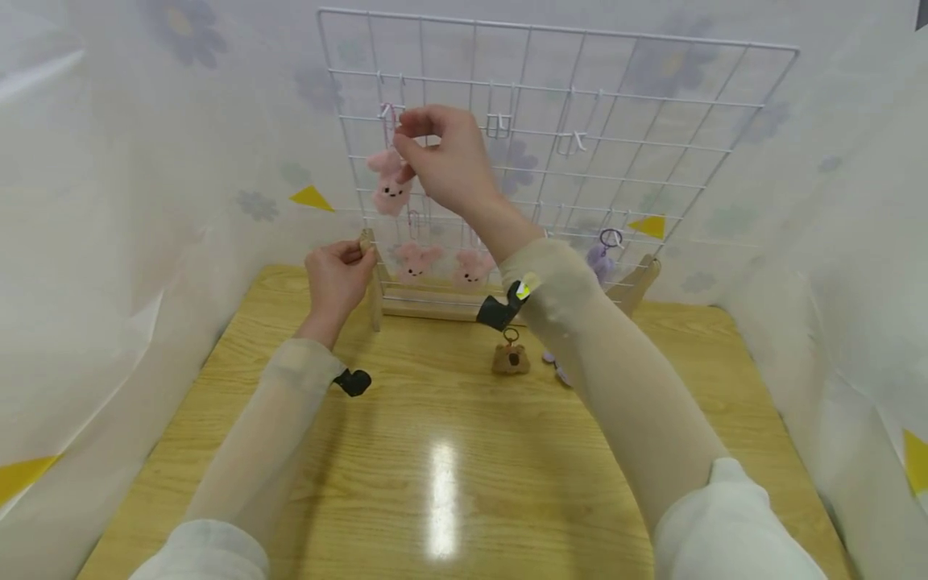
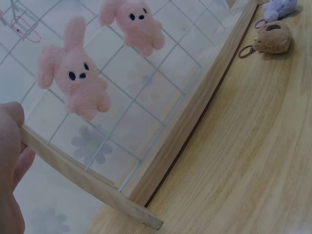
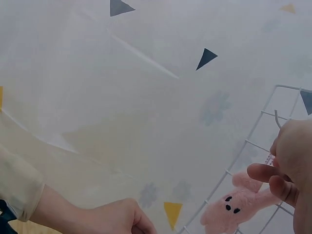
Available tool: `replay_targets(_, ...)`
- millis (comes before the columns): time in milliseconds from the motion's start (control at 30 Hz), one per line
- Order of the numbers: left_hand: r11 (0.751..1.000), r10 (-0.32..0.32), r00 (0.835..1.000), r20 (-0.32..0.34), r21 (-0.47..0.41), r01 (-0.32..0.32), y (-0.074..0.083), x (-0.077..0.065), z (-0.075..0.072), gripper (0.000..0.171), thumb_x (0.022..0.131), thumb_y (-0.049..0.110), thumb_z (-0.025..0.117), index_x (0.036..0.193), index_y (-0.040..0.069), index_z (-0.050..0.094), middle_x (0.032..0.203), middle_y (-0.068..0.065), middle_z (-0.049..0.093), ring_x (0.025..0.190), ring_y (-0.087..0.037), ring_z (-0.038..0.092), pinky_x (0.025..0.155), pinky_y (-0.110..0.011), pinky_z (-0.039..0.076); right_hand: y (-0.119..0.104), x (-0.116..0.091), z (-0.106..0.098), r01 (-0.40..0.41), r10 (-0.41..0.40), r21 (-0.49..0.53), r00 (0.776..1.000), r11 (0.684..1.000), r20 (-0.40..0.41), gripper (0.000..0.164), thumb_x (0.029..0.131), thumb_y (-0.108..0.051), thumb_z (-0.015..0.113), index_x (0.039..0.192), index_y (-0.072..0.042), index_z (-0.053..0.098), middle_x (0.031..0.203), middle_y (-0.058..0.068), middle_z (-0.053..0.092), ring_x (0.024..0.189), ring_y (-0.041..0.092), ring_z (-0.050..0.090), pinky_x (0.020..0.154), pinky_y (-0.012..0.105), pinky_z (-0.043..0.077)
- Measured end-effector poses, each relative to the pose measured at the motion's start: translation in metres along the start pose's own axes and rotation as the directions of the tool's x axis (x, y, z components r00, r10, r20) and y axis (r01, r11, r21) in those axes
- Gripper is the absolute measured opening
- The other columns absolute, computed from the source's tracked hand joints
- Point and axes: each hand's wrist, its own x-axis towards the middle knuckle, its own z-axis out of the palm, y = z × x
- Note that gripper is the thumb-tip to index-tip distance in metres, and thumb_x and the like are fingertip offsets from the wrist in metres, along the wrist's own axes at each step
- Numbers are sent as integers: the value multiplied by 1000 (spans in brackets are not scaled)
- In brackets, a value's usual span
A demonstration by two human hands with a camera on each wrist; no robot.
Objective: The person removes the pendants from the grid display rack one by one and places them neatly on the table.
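A pink plush bunny keychain [image 1: 391, 193] hangs by a pink chain at the upper left of a white wire grid rack [image 1: 558, 36]. My right hand [image 1: 453, 157] is at this bunny, its curled fingers at the chain and ear; they partly hide the ear. In the right wrist view the bunny [image 3: 239, 207] shows below the fingers [image 3: 263, 171]. My left hand [image 1: 341, 278] grips the top of the rack's left wooden leg [image 1: 374, 298]. Two more pink bunnies [image 1: 416, 262] hang on the lower row, the right one [image 1: 473, 267] beside my right forearm.
Bare white hooks [image 1: 499, 123] sit on the grid's upper row. A purple plush keychain [image 1: 600, 259] hangs at lower right. On the wooden table [image 1: 406, 451] lie a brown bear keychain [image 1: 511, 359] and a purple one [image 1: 558, 370], partly behind my right arm.
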Motion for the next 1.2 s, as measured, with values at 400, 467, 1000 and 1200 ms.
replay_targets(400, 1000, 2, 1000, -6, -13, -2, 2, -2, -1, 25, 101, 22, 74, 113, 0, 81, 104, -17, 78, 95, -24, 77, 77, -29, 64, -9, 6, 11, -18, 14, -40, 995, 999, -96, 16, 104, -13, 70, 111, -1, 77, 100, 9, 73, 63, 22, 70, 62, 26, 59)
replay_targets(467, 1000, -1, 1000, -6, -11, 1, 2, -2, -1, 25, 101, 22, 74, 113, 0, 81, 104, -16, 78, 94, -24, 77, 78, -30, 64, -10, 7, 11, -7, 1, -57, 995, 998, -103, 16, 104, -13, 70, 111, -1, 78, 99, 8, 73, 64, 22, 70, 62, 26, 59)
replay_targets(1000, 999, -20, 1000, 21, -49, 21, 4, -1, 8, 29, 101, 22, 74, 118, -2, 79, 107, -18, 78, 99, -25, 77, 80, -32, 64, -12, 6, -1, 55, -67, -97, 990, 994, -126, 14, 105, -10, 68, 109, 1, 77, 97, 7, 74, 64, 19, 68, 63, 25, 59)
replay_targets(1200, 1000, 22, 1000, -5, -17, -22, 3, 0, 10, 26, 100, 20, 75, 114, -2, 81, 104, -17, 79, 94, -24, 77, 79, -34, 64, -16, 2, -6, 91, -100, -96, 990, 991, -101, 14, 105, -9, 67, 107, 1, 77, 96, 7, 74, 66, 20, 68, 66, 26, 60)
